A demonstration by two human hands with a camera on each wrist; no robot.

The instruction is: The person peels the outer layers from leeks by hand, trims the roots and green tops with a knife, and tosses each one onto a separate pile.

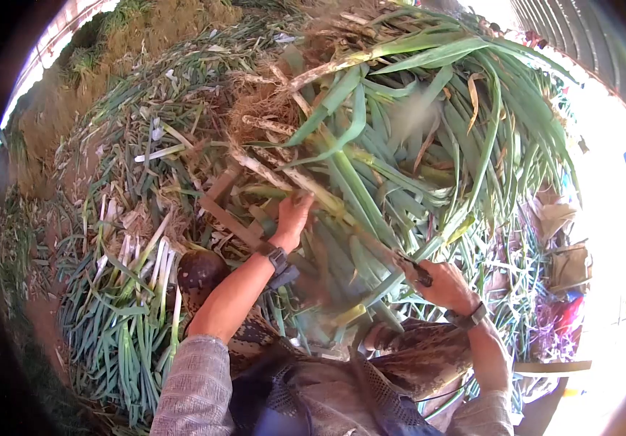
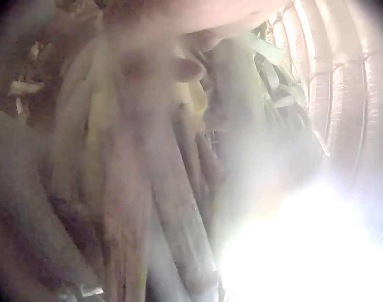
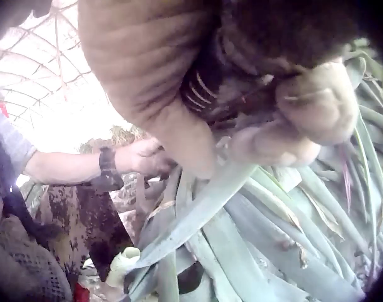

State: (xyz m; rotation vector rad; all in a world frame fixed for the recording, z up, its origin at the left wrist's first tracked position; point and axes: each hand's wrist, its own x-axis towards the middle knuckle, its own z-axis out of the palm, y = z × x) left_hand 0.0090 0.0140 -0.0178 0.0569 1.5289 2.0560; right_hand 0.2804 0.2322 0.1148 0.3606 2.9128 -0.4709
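Observation:
My left hand (image 1: 295, 219) grips a leek (image 1: 336, 209) by its pale lower stalk, with the roots toward the upper left. The stalk slants down to the right toward my right hand (image 1: 442, 283). Curled in the right fingers is a small black-handled tool (image 3: 207, 91) with a ridged grip; its working end is hidden. The right thumb (image 3: 188, 148) lies against a long green leaf (image 3: 198, 211) in the right wrist view. Blurred stalks (image 2: 179, 214) hang below the left hand in its wrist view.
A large heap of leeks (image 1: 465, 138) spreads ahead and to the right. Trimmed leeks (image 1: 127, 327) lie in a pile at the left, and leaf scraps (image 1: 138, 131) cover the ground beyond. A wooden bar (image 1: 229, 218) stands beside the left forearm.

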